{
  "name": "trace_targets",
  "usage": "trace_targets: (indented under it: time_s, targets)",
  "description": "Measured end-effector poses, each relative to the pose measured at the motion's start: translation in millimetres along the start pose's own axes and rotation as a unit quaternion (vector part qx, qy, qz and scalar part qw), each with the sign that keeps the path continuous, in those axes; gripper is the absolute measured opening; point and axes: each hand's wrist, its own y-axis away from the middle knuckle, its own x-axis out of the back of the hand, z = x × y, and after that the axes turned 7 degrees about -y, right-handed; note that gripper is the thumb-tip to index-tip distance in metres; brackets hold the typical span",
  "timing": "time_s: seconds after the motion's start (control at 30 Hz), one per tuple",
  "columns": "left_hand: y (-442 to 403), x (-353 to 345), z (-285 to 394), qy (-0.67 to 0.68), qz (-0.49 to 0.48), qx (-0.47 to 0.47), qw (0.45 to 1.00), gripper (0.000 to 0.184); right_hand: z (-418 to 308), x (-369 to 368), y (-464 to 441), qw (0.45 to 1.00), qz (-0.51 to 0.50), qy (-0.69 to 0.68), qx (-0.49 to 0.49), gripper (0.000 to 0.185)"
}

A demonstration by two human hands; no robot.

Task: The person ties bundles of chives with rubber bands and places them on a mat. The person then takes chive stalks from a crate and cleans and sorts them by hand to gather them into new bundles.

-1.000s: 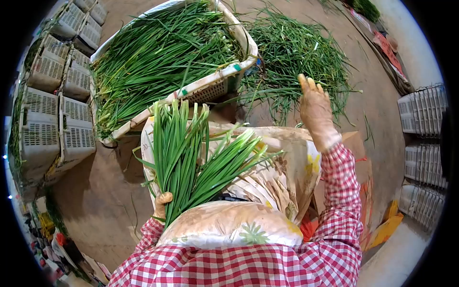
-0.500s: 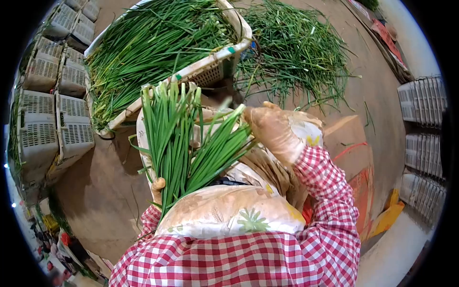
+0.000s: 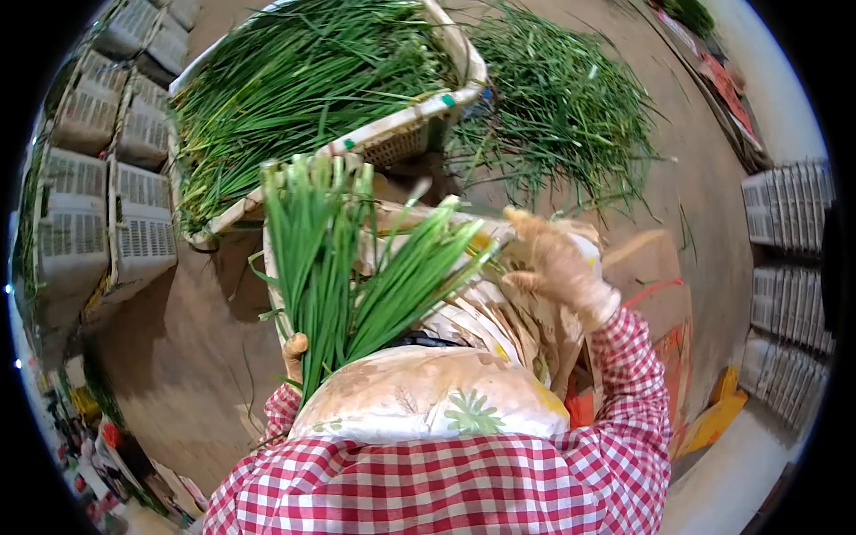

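My left hand (image 3: 295, 348) is closed around a bunch of green chives (image 3: 316, 259), low on the left; only the thumb shows, the rest lies behind the leaves. The pale cut ends point away from me, and part of the bunch fans out to the right across my lap. To the right of that fan, my gloved right hand (image 3: 560, 267) is off the chives, its fingers apart and slightly blurred, with nothing in them. A stained white apron (image 3: 428, 383) with a leaf print covers my lap.
Ahead stands a white plastic crate (image 3: 397, 120) heaped with chives. Loose chives lie in a pile (image 3: 562, 107) on the floor to its right. White crates (image 3: 143, 214) are stacked at left, and more stacked crates (image 3: 789, 207) stand along the right wall.
My right hand has let go of the chives' pale ends and moved right, its fingers opening. The left hand keeps its hold on the bunch. The view has shifted slightly.
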Motion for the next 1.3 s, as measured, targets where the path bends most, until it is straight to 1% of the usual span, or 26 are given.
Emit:
trace_targets:
  time_s: [0.03, 0.07, 0.13, 0.17, 0.2, 0.27, 0.3, 0.33, 0.4, 0.43, 0.5, 0.63, 0.73, 0.8, 0.83, 0.87, 0.9, 0.97, 1.0, 1.03, 1.07, 1.1, 1.13, 1.23, 1.27, 1.3]
  targets:
    - [-0.3, -5.7, -2.1, 0.010, 0.002, -0.005, 1.000, 0.081, -5.9, -3.7, 3.8, 0.997, -0.025, -0.068, -0.020, 0.069]
    - [-4.3, -24.4, 0.8, -0.012, -0.016, -0.011, 1.000, 0.081, 6.2, -23.4, -0.5, 0.996, -0.071, 0.054, 0.004, 0.045]
    - [-2.0, -8.0, 0.9, -0.031, -0.025, -0.017, 0.999, 0.083, 15.3, -36.1, -4.7, 0.967, -0.174, 0.175, -0.071, 0.024]
    - [-3.4, -9.5, -0.9, -0.048, -0.029, -0.026, 0.998, 0.084, 40.0, -38.7, -6.5, 0.955, -0.099, 0.279, -0.017, 0.012]
    - [-2.3, -12.3, 0.6, -0.018, -0.045, -0.021, 0.999, 0.083, 51.1, -16.4, -4.2, 0.990, 0.058, 0.120, 0.051, 0.007]
    - [0.2, -5.1, 1.0, -0.028, -0.034, -0.022, 0.999, 0.081, 106.8, 2.3, -12.6, 0.958, 0.172, 0.228, -0.022, 0.003]
    - [0.9, 0.2, 0.7, -0.041, -0.025, -0.018, 0.999, 0.079, 87.8, 28.5, -25.5, 0.938, 0.173, 0.178, -0.241, 0.019]
    - [4.0, 7.7, 1.1, -0.084, 0.019, -0.013, 0.996, 0.078, 51.1, 54.1, -34.2, 0.936, 0.208, 0.057, -0.279, 0.039]
    - [4.6, -3.4, 9.2, -0.114, 0.030, 0.013, 0.993, 0.079, 31.3, 44.7, -52.0, 0.923, 0.309, -0.226, 0.028, 0.052]
    - [3.9, -7.5, 12.5, -0.143, 0.043, 0.041, 0.988, 0.079, 2.7, 38.5, -60.4, 0.910, 0.287, -0.286, 0.082, 0.050]
    - [0.1, -2.0, 14.4, -0.184, 0.038, 0.077, 0.979, 0.081, -60.2, 49.6, -65.2, 0.949, 0.198, -0.051, 0.240, 0.047]
    - [2.5, -39.2, 31.0, -0.234, -0.004, 0.099, 0.967, 0.084, -64.8, -1.3, -75.2, 0.927, 0.174, 0.182, 0.277, 0.038]
    - [-2.0, -42.0, 30.9, -0.194, -0.100, 0.073, 0.973, 0.089, -35.7, 1.3, -75.3, 0.911, 0.170, 0.211, 0.311, 0.030]
    - [-4.5, -42.1, 28.6, -0.220, -0.101, 0.086, 0.966, 0.090, -11.4, 17.6, -82.5, 0.908, 0.211, 0.274, 0.237, 0.021]
    - [-6.4, -41.9, 27.7, -0.234, -0.103, 0.091, 0.962, 0.091, 22.6, 24.1, -95.2, 0.870, 0.331, 0.246, 0.272, 0.009]
    - [-5.7, -41.7, 26.5, -0.216, -0.108, 0.088, 0.966, 0.089, 32.5, 32.6, -91.6, 0.929, 0.302, 0.208, 0.043, 0.007]
    - [-6.6, -47.0, 25.8, -0.214, -0.109, 0.084, 0.967, 0.089, 42.0, 43.6, -89.4, 0.935, 0.314, 0.151, -0.065, 0.024]
    - [-6.2, -65.4, 29.2, -0.304, -0.063, 0.073, 0.948, 0.084, 78.6, 26.7, -88.4, 0.937, 0.280, -0.161, -0.134, 0.051]
    - [-6.1, -70.2, 32.4, -0.342, -0.055, 0.096, 0.933, 0.076, 49.8, 41.0, -85.6, 0.885, 0.140, -0.409, -0.174, 0.075]
    - [-7.0, -67.0, 32.6, -0.344, -0.058, 0.100, 0.932, 0.076, -3.0, 57.5, -85.1, 0.821, 0.030, -0.525, -0.223, 0.076]
    - [-7.4, -60.7, 32.5, -0.372, -0.054, 0.137, 0.917, 0.070, -2.9, 47.2, -88.5, 0.822, -0.061, -0.534, -0.190, 0.091]
    - [-9.5, -58.2, 32.4, -0.401, -0.052, 0.171, 0.898, 0.065, 1.2, 28.5, -95.8, 0.775, -0.127, -0.592, -0.180, 0.095]
    - [-10.9, -63.2, 32.3, -0.481, -0.079, 0.100, 0.867, 0.058, 1.6, 14.9, -104.0, 0.727, -0.206, -0.637, -0.154, 0.101]
    - [-13.7, -70.2, 30.7, -0.477, -0.099, 0.129, 0.864, 0.054, -45.6, 8.8, -106.1, 0.650, -0.133, -0.743, -0.081, 0.092]
    - [-19.6, -56.3, 30.4, -0.558, -0.149, 0.106, 0.809, 0.051, -57.2, 11.1, -111.5, 0.663, -0.099, -0.734, -0.111, 0.080]
    - [-17.4, -53.4, 30.0, -0.557, -0.145, 0.106, 0.811, 0.051, -62.3, 12.7, -119.5, 0.673, -0.064, -0.723, -0.139, 0.067]
